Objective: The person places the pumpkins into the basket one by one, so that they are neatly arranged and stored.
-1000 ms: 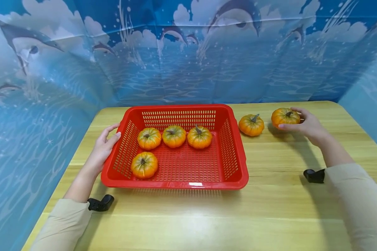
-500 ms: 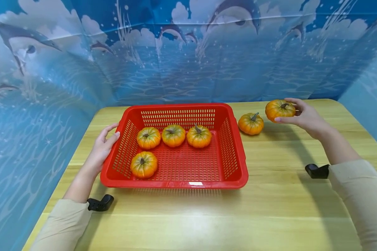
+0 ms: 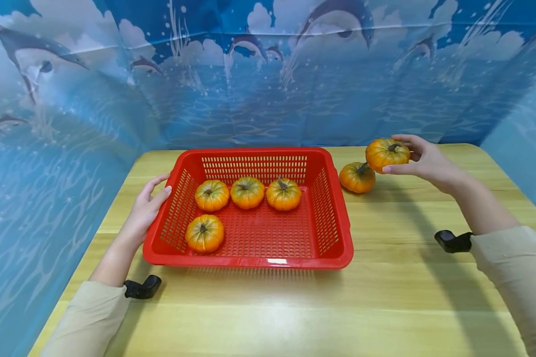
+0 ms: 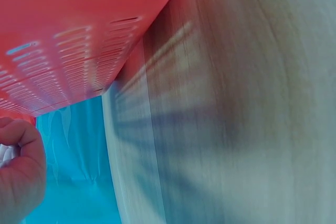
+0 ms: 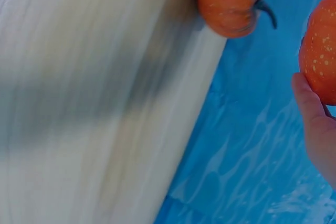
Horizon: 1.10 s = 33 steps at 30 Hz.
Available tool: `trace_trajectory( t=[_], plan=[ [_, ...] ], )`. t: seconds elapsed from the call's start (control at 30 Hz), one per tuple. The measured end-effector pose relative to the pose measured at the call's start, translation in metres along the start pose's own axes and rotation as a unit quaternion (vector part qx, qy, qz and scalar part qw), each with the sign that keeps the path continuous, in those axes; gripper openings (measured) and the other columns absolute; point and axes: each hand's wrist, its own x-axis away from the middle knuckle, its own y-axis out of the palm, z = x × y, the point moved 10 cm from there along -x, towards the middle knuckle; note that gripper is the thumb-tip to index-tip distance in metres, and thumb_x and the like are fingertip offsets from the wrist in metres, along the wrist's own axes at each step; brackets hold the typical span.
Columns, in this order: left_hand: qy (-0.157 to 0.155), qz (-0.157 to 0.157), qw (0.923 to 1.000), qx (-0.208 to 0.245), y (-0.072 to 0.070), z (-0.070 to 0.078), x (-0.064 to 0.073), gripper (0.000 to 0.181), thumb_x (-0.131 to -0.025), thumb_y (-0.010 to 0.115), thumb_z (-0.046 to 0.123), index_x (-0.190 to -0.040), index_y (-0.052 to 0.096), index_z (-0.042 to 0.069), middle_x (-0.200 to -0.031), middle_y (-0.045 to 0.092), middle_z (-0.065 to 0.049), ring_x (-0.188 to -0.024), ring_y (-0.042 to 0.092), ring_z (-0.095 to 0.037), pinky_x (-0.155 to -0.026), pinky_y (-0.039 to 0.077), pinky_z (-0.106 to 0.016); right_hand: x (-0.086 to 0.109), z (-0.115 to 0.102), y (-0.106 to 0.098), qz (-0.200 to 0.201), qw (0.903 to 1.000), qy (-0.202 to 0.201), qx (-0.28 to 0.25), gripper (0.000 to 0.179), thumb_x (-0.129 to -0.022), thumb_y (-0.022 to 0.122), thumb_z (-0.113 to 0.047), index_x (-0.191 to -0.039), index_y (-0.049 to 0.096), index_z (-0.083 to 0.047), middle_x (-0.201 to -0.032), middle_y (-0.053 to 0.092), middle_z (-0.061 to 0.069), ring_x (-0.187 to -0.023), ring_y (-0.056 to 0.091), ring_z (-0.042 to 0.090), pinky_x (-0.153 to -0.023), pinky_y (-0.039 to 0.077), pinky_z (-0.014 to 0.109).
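Observation:
My right hand (image 3: 429, 161) grips a small orange pumpkin (image 3: 387, 154) between thumb and fingers, lifted above the table; the right wrist view also shows this held pumpkin (image 5: 321, 51) at its right edge. Just left of it and lower, a second pumpkin (image 3: 357, 178) sits on the table beside the basket. The red plastic basket (image 3: 250, 262) stands left of centre with several pumpkins inside: three in a back row and one pumpkin (image 3: 205, 233) at the front left. My left hand (image 3: 144, 210) holds the basket's left rim, its thumb over the top; its other fingers are partly hidden.
A light wooden table (image 3: 268, 312) lies under everything. A blue curtain (image 3: 268, 99) printed with dolphins hangs directly behind the table and along both sides. Black wrist mounts (image 3: 453, 241) stick out from both sleeves.
The held pumpkin has risen off the table and moved left with my right hand, and now partly overlaps the loose pumpkin in view. My left hand and the basket have stayed put.

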Motion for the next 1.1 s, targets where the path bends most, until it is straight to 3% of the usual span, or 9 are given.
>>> trace_trajectory(
  t=[0.73,0.93,1.1],
  plan=[
    [0.004,-0.002,1.0000,-0.005,0.000,0.002,0.001,0.058,-0.096,0.052,0.032,-0.146,0.025,0.018,-0.102,0.059,-0.004,-0.079,0.066,-0.015,-0.068,0.056,-0.030,0.008,-0.090,0.054,-0.102,0.9923,-0.071,0.004,0.076,-0.083,0.072,-0.013,-0.145,0.028,-0.018,-0.138,0.035,0.010,-0.125,0.039,0.026,-0.083,0.048,0.021],
    [-0.001,0.000,1.0000,0.005,0.000,0.002,0.001,0.058,-0.096,0.052,0.031,-0.146,0.025,0.018,-0.102,0.058,-0.004,-0.079,0.066,-0.015,-0.067,0.056,-0.030,0.005,-0.110,0.072,-0.130,0.9870,-0.094,0.003,0.074,-0.082,0.073,-0.014,-0.143,0.032,-0.018,-0.137,0.037,0.007,-0.123,0.042,0.024,-0.097,0.043,0.037],
    [-0.001,0.000,1.0000,0.006,0.000,0.002,0.001,0.058,-0.095,0.052,0.031,-0.146,0.026,0.018,-0.100,0.058,-0.004,-0.078,0.066,-0.015,-0.067,0.056,-0.030,0.001,-0.124,0.089,-0.150,0.9832,-0.104,0.003,0.075,-0.080,0.075,-0.015,-0.142,0.033,-0.016,-0.136,0.039,0.007,-0.122,0.044,0.025,-0.100,0.040,0.046]
  ],
)
